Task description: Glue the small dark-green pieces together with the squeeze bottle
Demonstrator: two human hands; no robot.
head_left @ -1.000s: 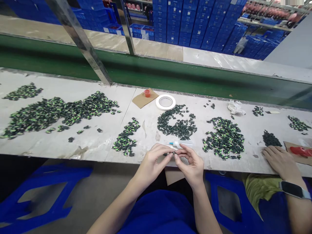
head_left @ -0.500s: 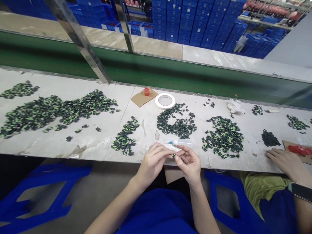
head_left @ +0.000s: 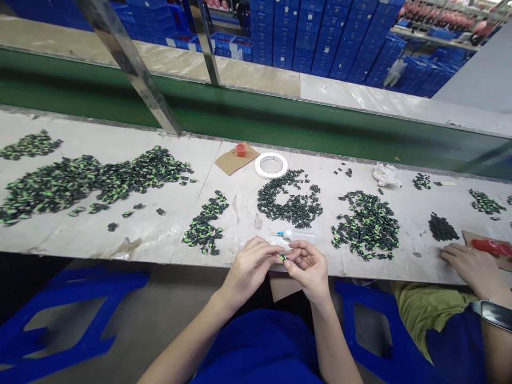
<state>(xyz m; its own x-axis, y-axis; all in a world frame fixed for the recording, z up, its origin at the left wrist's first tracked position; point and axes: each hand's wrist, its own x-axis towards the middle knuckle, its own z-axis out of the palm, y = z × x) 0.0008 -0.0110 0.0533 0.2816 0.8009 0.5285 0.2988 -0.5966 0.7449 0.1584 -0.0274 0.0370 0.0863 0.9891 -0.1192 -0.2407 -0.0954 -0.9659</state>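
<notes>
Between the fingertips of my left hand (head_left: 250, 265) and my right hand (head_left: 310, 269) is a small black-and-green part (head_left: 282, 257). Both hands are closed in a pinch on it, above the table's front edge. Just beyond them a clear bottle with a blue needle tip (head_left: 298, 235) lies on its side. A loose group of black-and-green parts (head_left: 206, 224) lies to the left. Further back is a ring-shaped pile of plain dark pieces (head_left: 290, 202). Another pile of black-and-green parts (head_left: 368, 226) spreads out to the right.
A roll of white tape (head_left: 260, 166) and a red cup (head_left: 240, 150) on cardboard (head_left: 228, 164) sit toward the back. A large pile (head_left: 80, 181) covers the left side. At right, a co-worker's hand (head_left: 474, 266) rests near a dark pile (head_left: 442, 226). Blue stools (head_left: 72, 320) stand below.
My fingers have shifted slightly, and the small part has turned and moved a little left, showing more green. The co-worker's hand has moved slightly right.
</notes>
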